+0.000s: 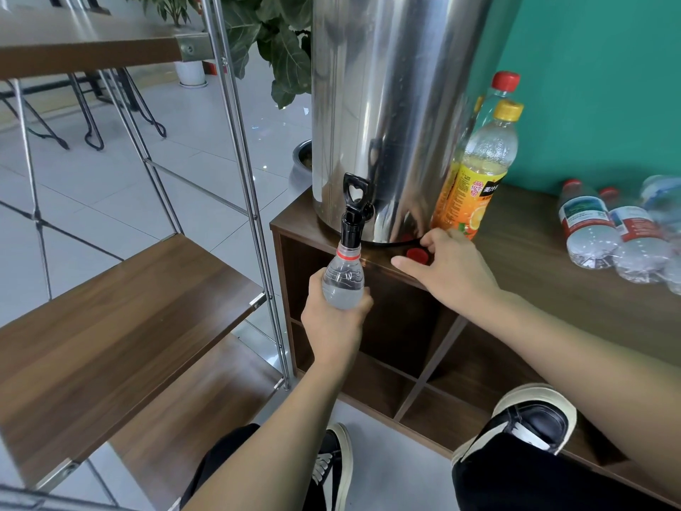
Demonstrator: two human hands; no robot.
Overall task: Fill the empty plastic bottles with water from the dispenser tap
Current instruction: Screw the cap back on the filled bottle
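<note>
Bottle (342,276) at frame centre, neck up against the black tap (353,212), gripped round its body by the left hand (333,322). Right hand (447,269) flat on the cabinet top (552,282), fingers straight, touching a red cap (417,255). Could overflow if not pulled away in time; could slip off the spout, wet. Further back, steel dispenser (387,105), orange-labelled bottle (475,178), Chinese print unreadable. Spare bottles (608,230) lying at right edge.
</note>
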